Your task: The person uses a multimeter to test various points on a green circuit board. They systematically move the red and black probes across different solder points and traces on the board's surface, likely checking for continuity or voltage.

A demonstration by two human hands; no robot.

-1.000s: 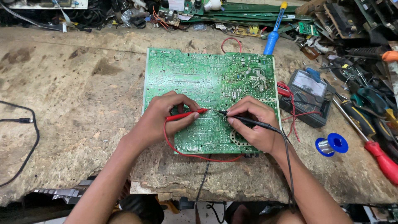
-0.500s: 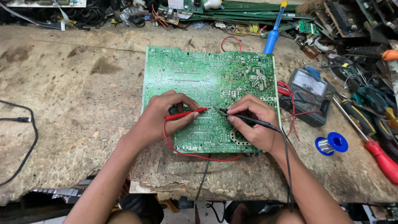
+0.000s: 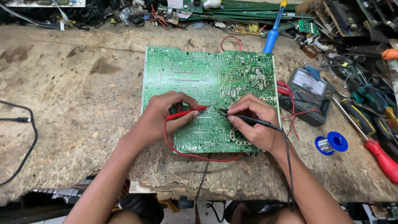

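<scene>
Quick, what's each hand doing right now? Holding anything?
Left hand: closed on the red probe, tip on the green circuit board.
Right hand: closed on the black probe, tip on the same board.

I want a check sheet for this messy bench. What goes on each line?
Surface: worn workbench, stained, front edge chipped.
Job's things: green circuit board lying flat; red probe and black probe, tips close together on it.
Clutter: multimeter, solder spool, red screwdriver, blue soldering iron.
Grips: left hand pinches red probe; right hand pinches black probe.
Cables: black cable at left.
Surroundings: spare boards and tools along the back.
</scene>
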